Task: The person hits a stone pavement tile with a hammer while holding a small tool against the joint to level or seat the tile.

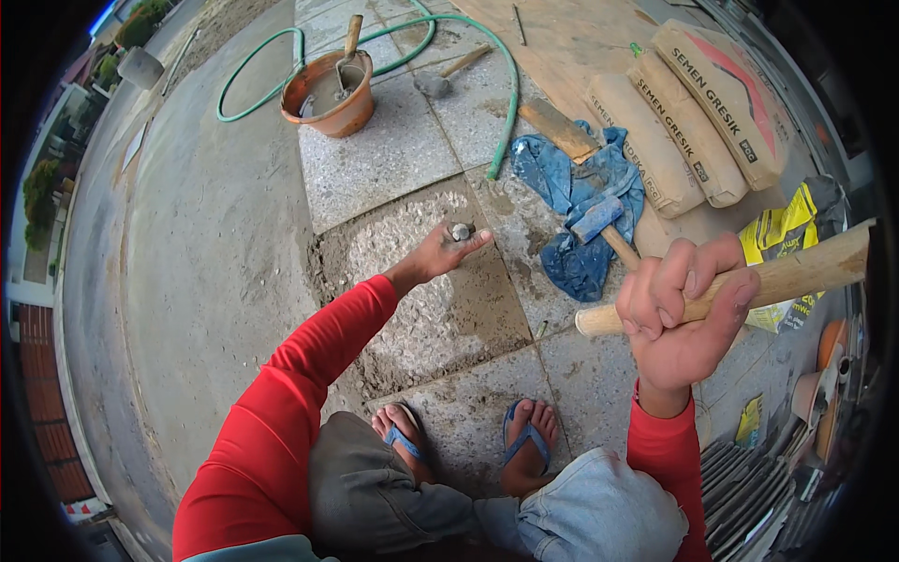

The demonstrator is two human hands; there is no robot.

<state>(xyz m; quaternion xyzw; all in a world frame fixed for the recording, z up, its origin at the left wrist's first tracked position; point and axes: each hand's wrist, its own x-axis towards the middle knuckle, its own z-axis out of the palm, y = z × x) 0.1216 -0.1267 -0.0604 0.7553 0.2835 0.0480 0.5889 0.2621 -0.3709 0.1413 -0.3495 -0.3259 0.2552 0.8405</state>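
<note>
My left hand (440, 251) grips an upright metal chisel (461, 231), its round end showing above my fingers, over a square patch of chipped, gritty concrete (403, 337) among speckled paving slabs (356, 183). My right hand (684, 318) is raised close to the camera, wrapped round a wooden handle (805, 267); whatever is at its far end is out of view. Right of the patch, a blue-headed mallet (596, 220) lies on a crumpled blue cloth (552, 178), with a wooden float (557, 126) at the cloth's upper edge.
An orange bucket (323, 122) with a trowel (348, 77) stands at the back near a green hose (510, 89) and another mallet (435, 84). Cement sacks (702, 112) and a yellow bag (777, 234) lie right. My sandalled feet (529, 431) are just below the patch.
</note>
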